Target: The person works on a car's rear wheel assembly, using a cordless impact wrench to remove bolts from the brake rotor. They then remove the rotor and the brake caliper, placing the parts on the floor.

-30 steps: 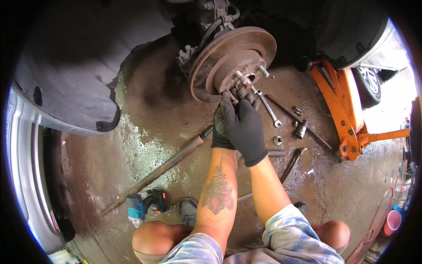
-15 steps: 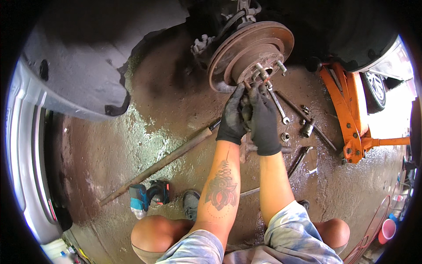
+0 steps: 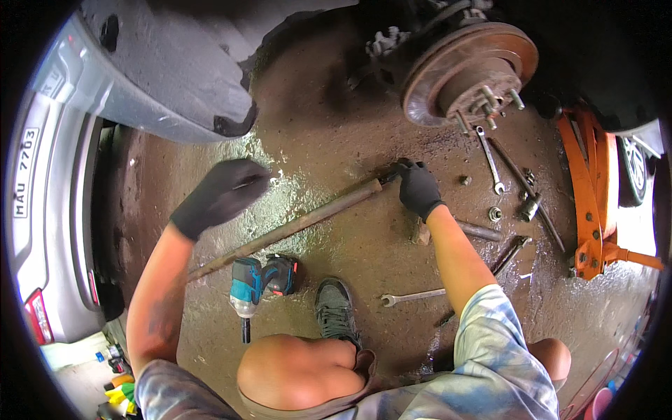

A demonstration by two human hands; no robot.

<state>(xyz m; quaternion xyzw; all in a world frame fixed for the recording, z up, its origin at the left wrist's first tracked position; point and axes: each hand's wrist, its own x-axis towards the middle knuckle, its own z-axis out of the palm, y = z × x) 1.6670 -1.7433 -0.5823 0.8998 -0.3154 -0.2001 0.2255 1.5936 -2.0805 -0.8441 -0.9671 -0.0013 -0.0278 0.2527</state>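
Observation:
My left hand [image 3: 224, 196], in a dark glove, is held up over the floor at the left, fingers stretched out and slightly blurred, with nothing in it. My right hand [image 3: 420, 190], also gloved, is closed around the dark end of a long breaker bar whose other part is a rusty pipe [image 3: 308, 222] lying slantwise on the floor. Ahead to the right is a rusty brake disc [image 3: 427, 87] with bare wheel studs. Below the pipe lies a teal and black impact wrench [image 3: 245, 283] with a black socket on its nose.
Right of my hand lie a combination spanner [image 3: 490, 162], a long bar [image 3: 549, 227], a socket [image 3: 530, 207] and a ratchet [image 3: 512, 253]. Nearer me is another spanner [image 3: 413, 297]. An orange jack [image 3: 586, 203] stands at the right. A silver car bumper [image 3: 59, 259] borders the left.
Both hands have left the brake disc's studs. The left has swung far left and back; the right has come down to the dark end of the breaker bar. The view has shifted left.

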